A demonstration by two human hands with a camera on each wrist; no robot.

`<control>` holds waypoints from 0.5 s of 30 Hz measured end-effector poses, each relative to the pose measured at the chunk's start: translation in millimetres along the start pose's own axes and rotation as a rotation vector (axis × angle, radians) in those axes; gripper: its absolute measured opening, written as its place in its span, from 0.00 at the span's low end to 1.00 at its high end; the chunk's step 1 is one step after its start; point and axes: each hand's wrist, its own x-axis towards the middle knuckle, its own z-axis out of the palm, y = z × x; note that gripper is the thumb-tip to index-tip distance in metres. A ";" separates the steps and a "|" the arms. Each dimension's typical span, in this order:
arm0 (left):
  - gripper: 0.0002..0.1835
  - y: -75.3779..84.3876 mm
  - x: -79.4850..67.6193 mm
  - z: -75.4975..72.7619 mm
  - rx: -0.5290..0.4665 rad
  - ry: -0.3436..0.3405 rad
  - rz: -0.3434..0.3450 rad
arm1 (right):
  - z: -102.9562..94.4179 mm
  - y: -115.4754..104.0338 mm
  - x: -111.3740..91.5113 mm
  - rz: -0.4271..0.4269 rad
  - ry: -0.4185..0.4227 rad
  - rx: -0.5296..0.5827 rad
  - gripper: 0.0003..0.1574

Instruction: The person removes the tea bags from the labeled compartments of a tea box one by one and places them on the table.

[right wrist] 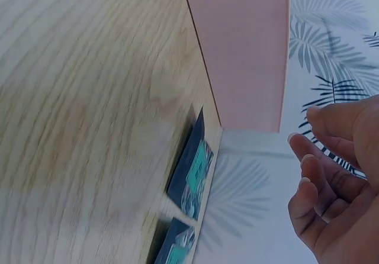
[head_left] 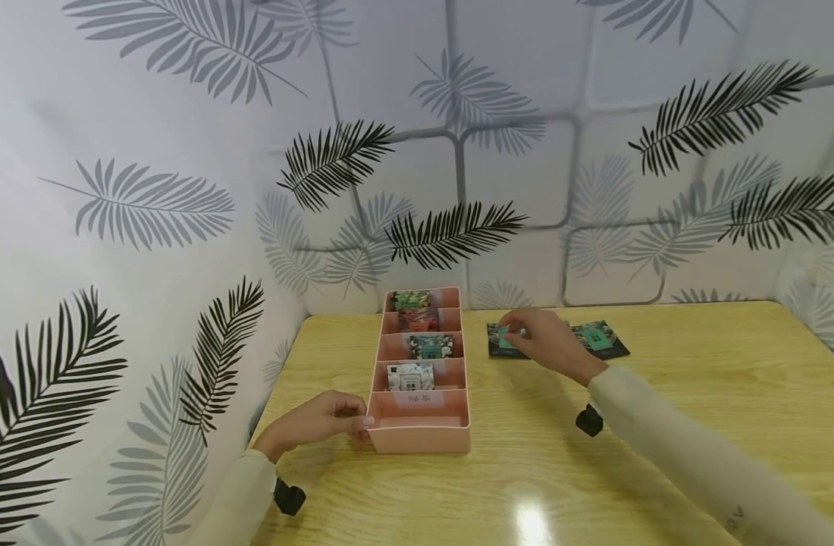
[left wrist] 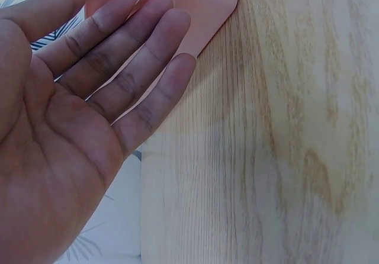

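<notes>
A long pink divided box [head_left: 420, 438] stands on the table. My left hand [head_left: 328, 419] holds its near left corner, thumb over the rim; in the left wrist view its fingers [left wrist: 139, 68] lie along the outer wall. My right hand [head_left: 550, 343] is over a dark packet [head_left: 496, 350] with a green label, partly covering it. A similar dark packet [head_left: 600, 339] lies to its right. In the right wrist view, the right hand [right wrist: 340, 187] has loosely bent fingers, thumb and forefinger apart, nothing between them, above the two packets [right wrist: 192, 172].
From back to front, the box compartments hold a green packet [head_left: 410, 300], a red packet [head_left: 418, 320], a dark teal-labelled packet [head_left: 431, 347] and a white packet [head_left: 410, 376]. A leaf-patterned wall [head_left: 526, 250] borders the wooden table [head_left: 567, 470] behind and at left.
</notes>
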 end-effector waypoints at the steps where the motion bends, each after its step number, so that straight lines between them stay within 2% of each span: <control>1: 0.13 0.4 0.2 0.4 0.002 0.003 -0.003 | 2.4 -1.9 0.9 -0.001 0.000 0.005 0.14; 15: 0.13 1.5 0.0 2.9 0.006 0.013 -0.006 | 29.3 -31.7 13.7 -0.023 -0.057 0.087 0.14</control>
